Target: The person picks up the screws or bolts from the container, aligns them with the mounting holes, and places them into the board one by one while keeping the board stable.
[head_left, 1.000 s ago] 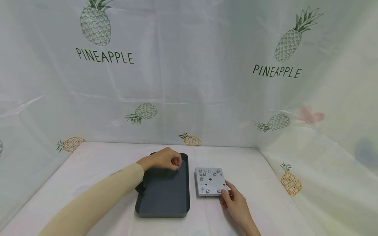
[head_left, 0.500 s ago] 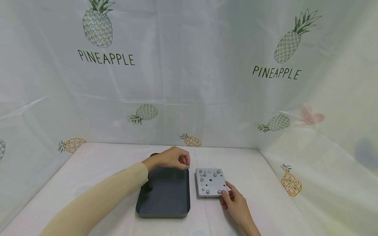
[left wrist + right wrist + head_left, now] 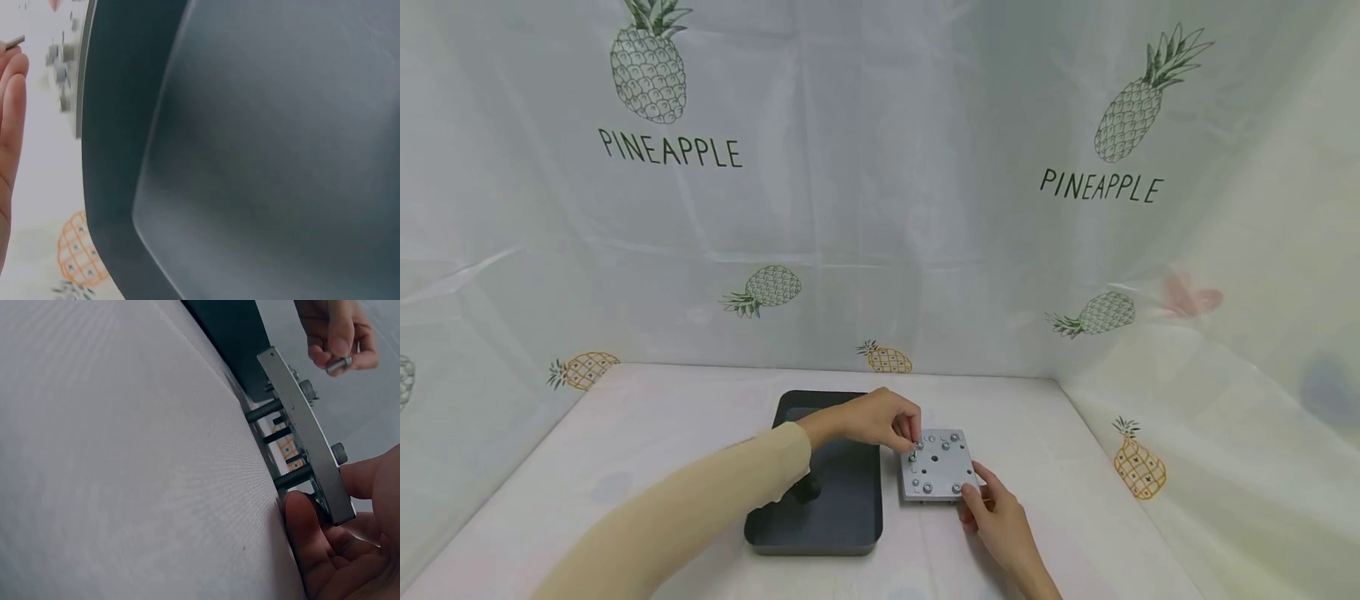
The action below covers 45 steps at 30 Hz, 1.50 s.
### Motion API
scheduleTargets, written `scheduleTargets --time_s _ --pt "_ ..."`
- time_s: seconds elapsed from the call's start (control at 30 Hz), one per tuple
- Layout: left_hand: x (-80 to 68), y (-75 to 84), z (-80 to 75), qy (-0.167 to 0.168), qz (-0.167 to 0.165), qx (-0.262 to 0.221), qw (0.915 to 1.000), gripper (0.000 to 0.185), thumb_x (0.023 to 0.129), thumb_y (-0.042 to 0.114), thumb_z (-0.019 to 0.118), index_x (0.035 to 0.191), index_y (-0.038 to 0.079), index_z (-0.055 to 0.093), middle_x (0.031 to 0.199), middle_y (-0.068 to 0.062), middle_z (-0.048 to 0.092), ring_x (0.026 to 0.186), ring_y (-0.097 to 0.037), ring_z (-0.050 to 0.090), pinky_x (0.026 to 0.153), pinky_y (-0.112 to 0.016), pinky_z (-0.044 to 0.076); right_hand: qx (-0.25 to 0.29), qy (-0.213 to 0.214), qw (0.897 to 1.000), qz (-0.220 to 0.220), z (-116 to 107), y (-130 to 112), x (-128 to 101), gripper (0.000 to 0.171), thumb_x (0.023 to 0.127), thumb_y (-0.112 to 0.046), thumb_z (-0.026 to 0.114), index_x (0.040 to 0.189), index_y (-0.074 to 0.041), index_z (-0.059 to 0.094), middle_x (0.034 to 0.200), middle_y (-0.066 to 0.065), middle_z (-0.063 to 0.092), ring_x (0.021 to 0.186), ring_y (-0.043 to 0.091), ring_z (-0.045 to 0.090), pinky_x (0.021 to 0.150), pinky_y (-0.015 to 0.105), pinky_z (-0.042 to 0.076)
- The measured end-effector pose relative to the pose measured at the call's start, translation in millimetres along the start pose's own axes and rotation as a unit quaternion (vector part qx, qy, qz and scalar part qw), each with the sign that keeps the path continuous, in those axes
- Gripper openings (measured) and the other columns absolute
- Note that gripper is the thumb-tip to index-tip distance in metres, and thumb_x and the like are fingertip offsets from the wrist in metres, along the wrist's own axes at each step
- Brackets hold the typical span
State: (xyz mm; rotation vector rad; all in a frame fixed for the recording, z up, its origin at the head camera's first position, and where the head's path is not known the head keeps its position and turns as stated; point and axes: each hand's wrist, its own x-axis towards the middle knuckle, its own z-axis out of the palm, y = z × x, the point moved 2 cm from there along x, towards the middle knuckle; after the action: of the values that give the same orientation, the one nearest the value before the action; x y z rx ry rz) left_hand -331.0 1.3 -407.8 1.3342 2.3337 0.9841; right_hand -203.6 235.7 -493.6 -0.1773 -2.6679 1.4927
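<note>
My left hand [image 3: 880,417] pinches a small metal screw [image 3: 339,365] between thumb and fingertips, over the left side of a square metal plate [image 3: 946,477]. In the left wrist view the screw [image 3: 15,42] pokes out past the fingertips. Several socket-head bolts and open holes show on the plate's top face. Seen side-on in the right wrist view, the plate [image 3: 306,434] stands on threaded bolt shanks [image 3: 294,477] that reach down to the cloth. My right hand [image 3: 1002,521] grips its near right corner, thumb on one face and fingers on the other.
A dark grey rectangular tray [image 3: 820,542] lies left of the plate, partly under my left forearm [image 3: 700,492]. White cloth [image 3: 1037,433] covers the table. A pineapple-print curtain [image 3: 887,208] hangs behind it and along the sides.
My left hand has moved right with the screw, from above the tray, across its right rim, to over the plate. My right hand and the plate stay in place.
</note>
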Motion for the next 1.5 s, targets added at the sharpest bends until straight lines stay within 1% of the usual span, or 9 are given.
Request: scheduleTargets --time_s 0.13,0.3,0.33,0.57,0.7,1.0,1.3,1.4,1.5 --pt "7.7 2.8 9.9 -0.006 0.009 0.023 0.9997 0.017 0.09 0.009 0.082 0.09 0.023 0.074 0.088 0.007 0.077 0.077 0.002 0.067 0.072 -0.017 0.056 0.002 -0.003 1.0 0.005 0.5 0.4 0.1 0.055 0.109 -0.024 0.062 0.157 -0.001 0.047 0.089 0.005 0.064 0.07 0.016 0.063 0.06 0.025 0.054" --pt "13.8 7.0 17.5 -0.01 0.019 0.041 0.9989 0.014 0.089 0.007 0.08 0.093 0.019 0.075 0.087 0.005 0.077 0.074 0.003 0.064 0.069 -0.015 0.053 0.004 -0.001 1.0 0.0 -0.1 0.2 1.2 0.056 0.109 -0.025 0.062 0.157 0.0 0.046 0.09 0.005 0.065 0.071 0.016 0.064 0.06 0.025 0.054" --pt "14.4 7.2 18.4 -0.012 0.017 0.043 0.9988 0.013 0.089 0.006 0.08 0.093 0.018 0.075 0.087 0.005 0.077 0.074 0.003 0.064 0.069 -0.015 0.053 0.005 -0.001 1.0 -0.001 -0.1 0.3 1.5 0.056 0.109 -0.024 0.062 0.157 0.0 0.047 0.09 0.005 0.065 0.071 0.016 0.064 0.06 0.025 0.053" --pt "15.2 1.8 23.7 -0.02 -0.002 0.063 0.9978 0.017 0.091 0.008 0.083 0.091 0.021 0.074 0.08 0.018 0.071 0.073 0.004 0.064 0.067 -0.015 0.052 -0.001 0.0 1.0 0.001 -0.2 1.6 2.3 0.055 0.109 -0.024 0.062 0.156 0.0 0.047 0.087 0.004 0.065 0.07 0.016 0.063 0.06 0.025 0.053" --pt "14.5 0.7 25.5 -0.019 -0.003 0.06 0.998 0.016 0.091 0.009 0.083 0.091 0.021 0.074 0.079 0.018 0.071 0.072 0.005 0.063 0.066 -0.015 0.051 -0.001 0.0 1.0 0.001 -0.7 0.9 1.4 0.055 0.109 -0.023 0.062 0.156 0.0 0.047 0.088 0.005 0.065 0.07 0.016 0.063 0.06 0.025 0.053" --pt "15.8 6.8 28.0 -0.02 0.023 0.085 0.9959 0.012 0.092 0.009 0.082 0.093 0.018 0.075 0.078 0.019 0.069 0.07 0.006 0.061 0.065 -0.014 0.05 -0.001 0.002 1.0 -0.003 -2.3 0.1 0.9 0.055 0.109 -0.023 0.062 0.156 0.0 0.047 0.088 0.005 0.064 0.07 0.016 0.064 0.059 0.025 0.053" --pt "12.7 14.0 30.2 -0.025 0.012 0.098 0.9948 0.009 0.091 0.008 0.084 0.094 0.016 0.079 0.081 0.018 0.071 0.074 0.006 0.063 0.07 -0.013 0.052 0.002 0.002 1.0 -0.004 -2.4 0.8 1.3 0.054 0.109 -0.022 0.063 0.156 0.0 0.047 0.088 0.006 0.065 0.07 0.016 0.064 0.06 0.025 0.053" --pt "10.5 14.1 27.7 -0.016 0.015 0.096 0.9952 0.01 0.091 0.007 0.083 0.097 0.014 0.08 0.085 0.014 0.074 0.076 0.007 0.064 0.073 -0.013 0.053 0.001 0.003 1.0 -0.003 -2.3 0.4 1.3 0.054 0.109 -0.022 0.063 0.156 0.0 0.048 0.088 0.006 0.064 0.07 0.016 0.064 0.06 0.025 0.053" --pt "5.3 15.7 19.6 0.007 0.022 0.094 0.9953 0.009 0.093 0.008 0.081 0.101 0.013 0.081 0.089 0.012 0.075 0.078 0.007 0.064 0.075 -0.013 0.053 -0.001 0.003 1.0 -0.002 -1.6 0.2 2.0 0.054 0.109 -0.022 0.063 0.156 -0.001 0.047 0.087 0.005 0.065 0.07 0.016 0.064 0.06 0.025 0.054"
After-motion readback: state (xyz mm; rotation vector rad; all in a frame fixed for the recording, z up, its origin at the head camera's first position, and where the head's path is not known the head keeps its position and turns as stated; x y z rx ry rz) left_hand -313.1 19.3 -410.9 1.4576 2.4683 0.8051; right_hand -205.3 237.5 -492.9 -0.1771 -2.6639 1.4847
